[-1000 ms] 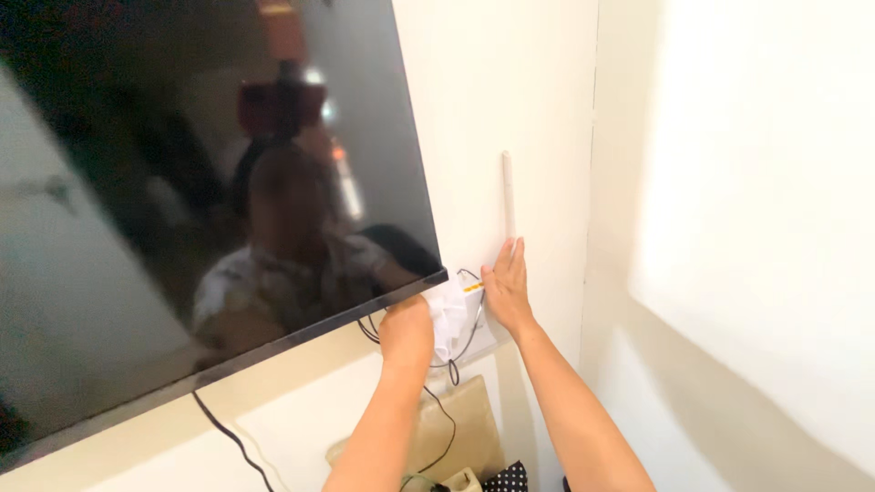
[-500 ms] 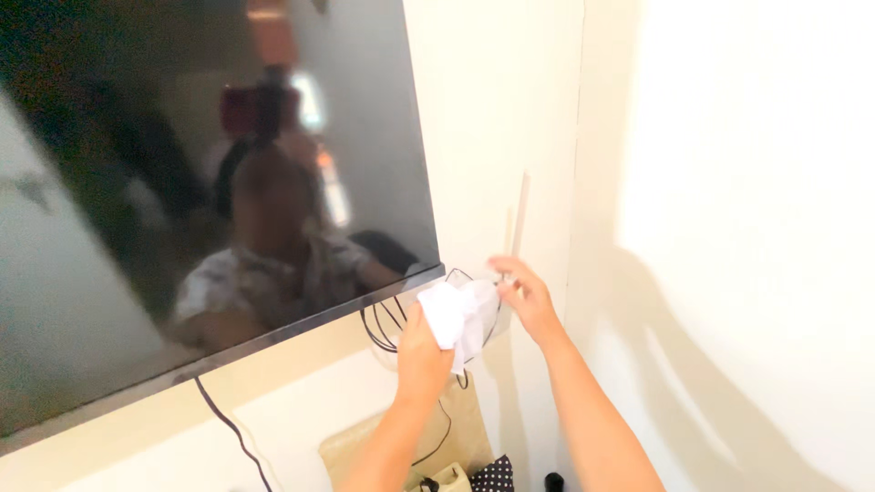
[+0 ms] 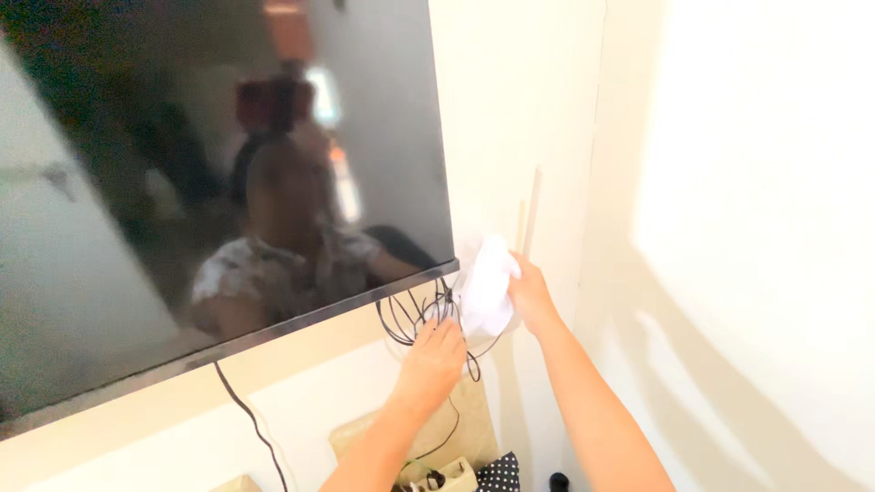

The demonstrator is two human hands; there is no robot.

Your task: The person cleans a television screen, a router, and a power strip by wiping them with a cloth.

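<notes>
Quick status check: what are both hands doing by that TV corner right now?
Right hand grips white cloth at the TV corner. Left hand touches black cables. Cables crowd the cloth.

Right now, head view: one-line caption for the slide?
Right hand holds a white cloth by the wall-mounted TV corner; left hand touches the dangling black cables.

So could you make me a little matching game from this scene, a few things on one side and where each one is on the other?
Things:
1. white cloth
2. black cables
3. thin wooden sticks
4. dark screen

Places:
a. upright against the wall, above the right hand
b. mounted on the wall, filling the upper left
c. held by the right hand
d. looped below the screen's corner, at the left hand

Pairs: 1-c, 2-d, 3-a, 4-b
</notes>
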